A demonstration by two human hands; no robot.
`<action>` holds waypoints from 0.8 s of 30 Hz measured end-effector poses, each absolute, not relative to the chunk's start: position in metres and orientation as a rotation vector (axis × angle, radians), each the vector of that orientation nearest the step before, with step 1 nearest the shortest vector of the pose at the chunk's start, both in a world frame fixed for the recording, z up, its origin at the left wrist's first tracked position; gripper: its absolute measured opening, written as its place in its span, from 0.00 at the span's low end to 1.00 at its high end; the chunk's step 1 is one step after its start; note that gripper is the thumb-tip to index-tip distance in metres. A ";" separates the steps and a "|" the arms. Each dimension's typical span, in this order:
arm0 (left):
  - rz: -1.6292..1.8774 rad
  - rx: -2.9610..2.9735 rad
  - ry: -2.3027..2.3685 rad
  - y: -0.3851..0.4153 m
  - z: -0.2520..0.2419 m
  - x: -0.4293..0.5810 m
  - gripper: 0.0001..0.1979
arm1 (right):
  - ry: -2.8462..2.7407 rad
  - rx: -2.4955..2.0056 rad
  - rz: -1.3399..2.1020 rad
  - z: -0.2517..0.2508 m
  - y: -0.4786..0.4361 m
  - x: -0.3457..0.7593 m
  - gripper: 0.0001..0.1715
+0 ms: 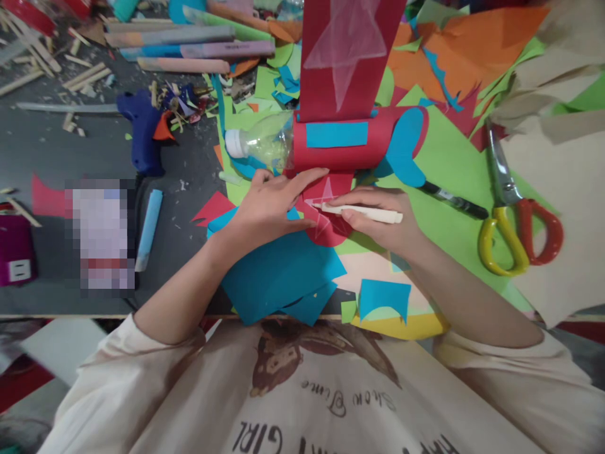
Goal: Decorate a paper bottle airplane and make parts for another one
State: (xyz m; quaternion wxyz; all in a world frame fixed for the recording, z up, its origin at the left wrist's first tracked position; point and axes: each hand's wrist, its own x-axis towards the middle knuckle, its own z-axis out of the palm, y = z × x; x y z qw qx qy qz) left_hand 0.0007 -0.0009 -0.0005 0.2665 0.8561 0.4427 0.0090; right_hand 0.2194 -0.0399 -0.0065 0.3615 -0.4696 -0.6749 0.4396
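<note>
A plastic bottle (273,140) wrapped in red paper lies on its side, its white cap to the left. Red wing-like flaps stick out from both sides. Pale star outlines mark the near flap (331,238), and a filled-in whitish star (347,47) shows on the far one. My right hand (392,200) grips a white marker (378,214), its tip at the near star's outline. Fingers spread, my left hand (265,205) rests at the flap's left edge, against the bottle's red wrap. Blue paper pieces (407,148) form a tail at the bottle's right end.
Scissors (508,208) with yellow and red handles lie at the right. A blue glue gun (142,132), a light-blue marker (150,230) and a blurred-out object (101,233) are at the left. Several markers (189,50) and paper scraps (467,44) cover the back. Blue sheets (283,271) lie near the front edge.
</note>
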 end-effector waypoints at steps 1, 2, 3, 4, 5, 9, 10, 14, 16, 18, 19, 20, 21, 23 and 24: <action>0.022 2.311 1.196 -0.001 -0.001 0.001 0.36 | -1.740 -1.211 1.139 -0.006 -0.040 0.220 0.07; 0.018 2.311 1.198 -0.001 -0.001 0.001 0.36 | -1.738 -1.214 1.139 -0.006 -0.040 0.219 0.06; 0.016 2.310 1.200 -0.001 -0.001 0.001 0.35 | -1.732 -1.218 1.134 -0.006 -0.040 0.219 0.06; 0.014 2.310 1.200 -0.001 -0.001 0.001 0.35 | -1.723 -1.223 1.125 -0.006 -0.040 0.219 0.07; 0.014 2.309 1.199 -0.001 -0.001 0.001 0.35 | -1.715 -1.227 1.117 -0.006 -0.040 0.218 0.07; 0.033 2.310 1.194 -0.001 -0.001 0.001 0.35 | -1.697 -1.260 1.115 -0.005 -0.040 0.217 0.08; 0.037 2.309 1.192 -0.001 -0.001 0.001 0.35 | -1.698 -1.273 1.123 -0.005 -0.040 0.217 0.08; 0.034 2.307 1.190 -0.001 0.000 0.001 0.35 | -1.710 -1.281 1.139 -0.005 -0.040 0.219 0.08; 0.035 2.312 1.192 -0.001 -0.001 0.000 0.35 | -1.721 -1.252 1.136 -0.007 -0.040 0.220 0.07; 0.047 2.316 1.187 -0.001 -0.002 0.000 0.35 | -1.733 -1.229 1.137 -0.008 -0.040 0.221 0.07; 0.052 2.315 1.184 -0.001 -0.002 0.000 0.36 | -1.735 -1.221 1.138 -0.008 -0.040 0.221 0.07; 0.056 2.314 1.183 -0.001 -0.002 0.000 0.36 | -1.733 -1.218 1.138 -0.008 -0.040 0.221 0.07; 0.057 2.312 1.184 -0.001 -0.002 0.000 0.36 | -1.729 -1.220 1.136 -0.007 -0.040 0.221 0.07; 0.053 2.305 1.191 -0.001 -0.002 0.000 0.37 | -1.723 -1.234 1.121 -0.006 -0.040 0.220 0.07; 0.056 2.301 1.192 -0.001 -0.002 0.001 0.37 | -1.725 -1.241 1.112 -0.005 -0.039 0.220 0.07</action>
